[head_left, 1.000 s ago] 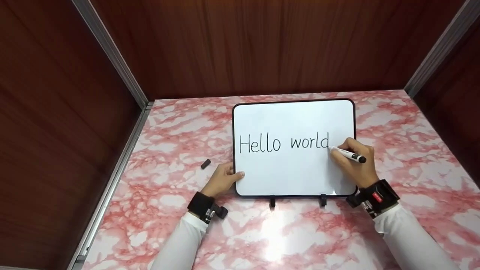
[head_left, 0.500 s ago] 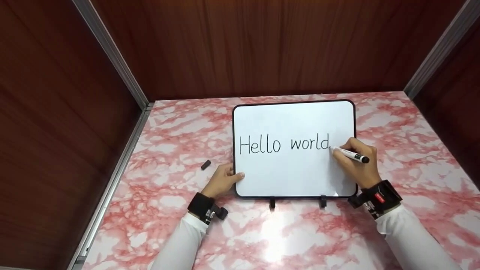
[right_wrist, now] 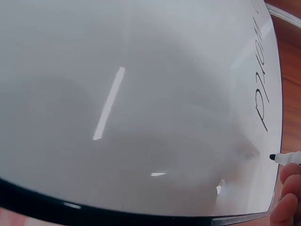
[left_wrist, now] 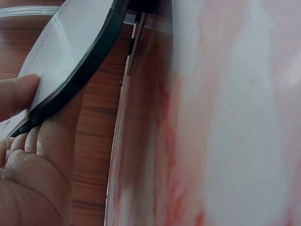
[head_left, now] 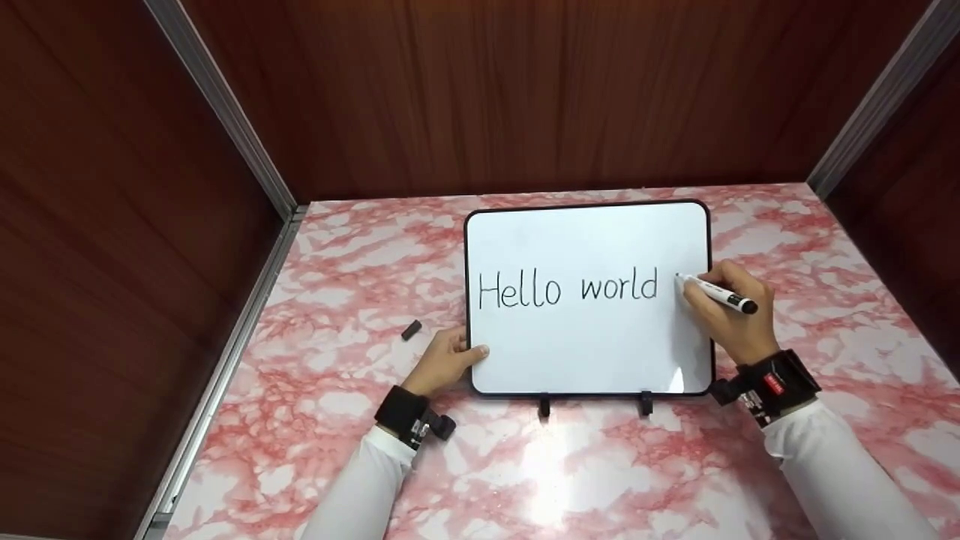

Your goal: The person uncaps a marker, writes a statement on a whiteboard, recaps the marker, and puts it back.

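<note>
A whiteboard (head_left: 577, 345) with a black frame stands tilted on two black feet, bearing "Hello world" in black handwriting. My left hand (head_left: 442, 360) grips its lower left edge, thumb on the white face and fingers behind the frame, as the left wrist view also shows. In my right hand (head_left: 739, 315) a white marker (head_left: 716, 292) with a black end is pinched between thumb and fingers. The marker's dark tip (right_wrist: 272, 157) is close over the board, right of the "d". Off the board's left side lies a small black marker cap (head_left: 411, 329).
The table (head_left: 337, 465) has a red and white marbled top. Dark wood panels (head_left: 525, 97) enclose it at the back and both sides, with metal rails (head_left: 232, 120) at the corners. Black straps with cameras sit on both wrists.
My right hand has moved right and slightly up with the marker, away from the end of the "d" toward the board's right edge. The left hand keeps its grip on the board.
</note>
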Available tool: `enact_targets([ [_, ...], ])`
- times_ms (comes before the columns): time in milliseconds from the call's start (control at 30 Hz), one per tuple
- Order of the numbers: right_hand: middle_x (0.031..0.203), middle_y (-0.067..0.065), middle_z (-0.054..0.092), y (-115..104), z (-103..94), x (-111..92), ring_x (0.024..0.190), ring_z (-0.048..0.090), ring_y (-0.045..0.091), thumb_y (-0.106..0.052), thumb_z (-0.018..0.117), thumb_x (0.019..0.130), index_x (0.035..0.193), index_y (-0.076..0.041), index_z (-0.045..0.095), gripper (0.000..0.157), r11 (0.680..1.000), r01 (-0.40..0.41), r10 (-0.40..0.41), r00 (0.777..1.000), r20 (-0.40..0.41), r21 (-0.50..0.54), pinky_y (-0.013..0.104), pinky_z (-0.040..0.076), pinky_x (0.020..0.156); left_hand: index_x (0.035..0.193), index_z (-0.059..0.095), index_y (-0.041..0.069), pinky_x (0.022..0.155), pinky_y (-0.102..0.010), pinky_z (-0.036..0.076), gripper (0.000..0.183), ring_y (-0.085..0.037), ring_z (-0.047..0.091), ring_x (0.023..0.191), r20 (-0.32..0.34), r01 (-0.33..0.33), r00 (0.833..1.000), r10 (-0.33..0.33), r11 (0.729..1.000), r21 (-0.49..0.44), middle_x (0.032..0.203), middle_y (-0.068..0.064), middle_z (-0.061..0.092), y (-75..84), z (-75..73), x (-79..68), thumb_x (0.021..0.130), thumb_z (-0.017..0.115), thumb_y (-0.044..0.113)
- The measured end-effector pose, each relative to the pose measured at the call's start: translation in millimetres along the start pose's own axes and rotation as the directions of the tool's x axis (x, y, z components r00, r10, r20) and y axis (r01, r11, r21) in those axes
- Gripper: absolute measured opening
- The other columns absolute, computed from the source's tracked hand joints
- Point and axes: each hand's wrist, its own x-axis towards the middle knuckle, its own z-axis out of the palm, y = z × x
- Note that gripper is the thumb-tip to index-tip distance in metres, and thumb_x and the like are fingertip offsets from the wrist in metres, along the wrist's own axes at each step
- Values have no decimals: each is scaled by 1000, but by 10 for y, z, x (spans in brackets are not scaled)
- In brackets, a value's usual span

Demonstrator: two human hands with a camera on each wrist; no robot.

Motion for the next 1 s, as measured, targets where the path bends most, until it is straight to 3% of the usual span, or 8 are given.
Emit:
enact_targets([
  [433, 65, -20, 58, -64, 20, 62, 57, 45, -11, 11, 79, 81, 76, 8, 64, 16, 1000, 27, -27, 1000, -12, -6, 8, 35, 52, 130, 66, -16, 82, -27, 66, 31, -11, 76, 90, -18, 15, 1000, -15, 1000, -2, 116, -31, 78, 6, 6, 4, 102, 63, -2],
  [700, 64, 1, 66, 54, 9, 60, 56, 49, -9, 6, 81, 83, 76, 4, 67, 16, 998, 54, -54, 999, 1, -31, 7, 37, 52, 130, 66, -16, 82, -28, 66, 31, -11, 76, 90, -18, 13, 1000, -12, 1000, 14, 115, -31, 78, 2, 0, 7, 102, 64, -2],
  [900, 63, -10, 64, 59, 6, 49, 55, 49, -7, 2, 79, 83, 74, 1, 68, 14, 996, 79, -79, 997, 8, -31, 8, 37, 51, 127, 66, -17, 80, -25, 64, 29, -9, 74, 89, -19, 2, 1000, -2, 1000, 19, 113, -29, 79, -18, -2, 14, 101, 64, -2],
  [1000, 63, -7, 64, 69, 5, 33, 55, 49, -7, 3, 79, 82, 74, 1, 67, 15, 995, 93, -92, 996, 16, -33, 8, 37, 51, 127, 66, -17, 80, -25, 64, 30, -9, 74, 89, -21, 6, 1000, -5, 1000, 17, 113, -28, 79, -30, -4, 14, 102, 64, -2],
])
